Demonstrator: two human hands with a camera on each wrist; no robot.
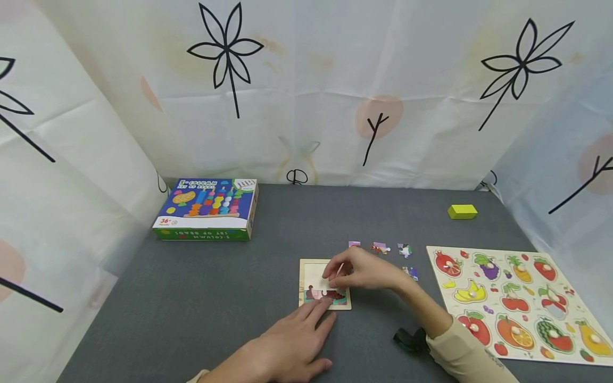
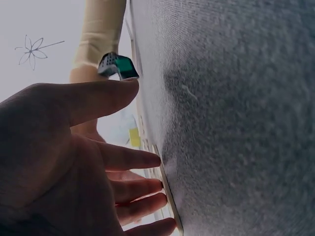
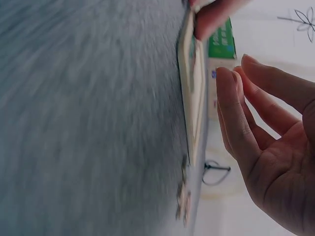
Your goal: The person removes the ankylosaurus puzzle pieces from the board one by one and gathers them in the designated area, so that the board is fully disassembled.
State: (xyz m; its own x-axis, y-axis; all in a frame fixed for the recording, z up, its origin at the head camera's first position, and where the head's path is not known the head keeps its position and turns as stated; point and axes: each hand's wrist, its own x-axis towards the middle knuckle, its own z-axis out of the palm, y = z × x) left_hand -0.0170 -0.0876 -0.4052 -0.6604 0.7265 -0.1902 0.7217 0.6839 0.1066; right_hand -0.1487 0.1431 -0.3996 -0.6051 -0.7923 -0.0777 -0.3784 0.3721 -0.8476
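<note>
A small wooden puzzle tray lies on the grey table, with a few pieces fitted along its near edge. My left hand lies flat on the table with straight fingers, its fingertips touching the tray's near edge. My right hand hovers over the tray's right part, fingers relaxed. In the right wrist view these fingers hold nothing and stay just off the tray. Several loose puzzle pieces lie beyond and to the right of the tray.
A fruit peg-puzzle board lies at the right. A yellow block sits at the far right. A blue box of beads stands at the far left. Patterned white sheets wall in the table on three sides.
</note>
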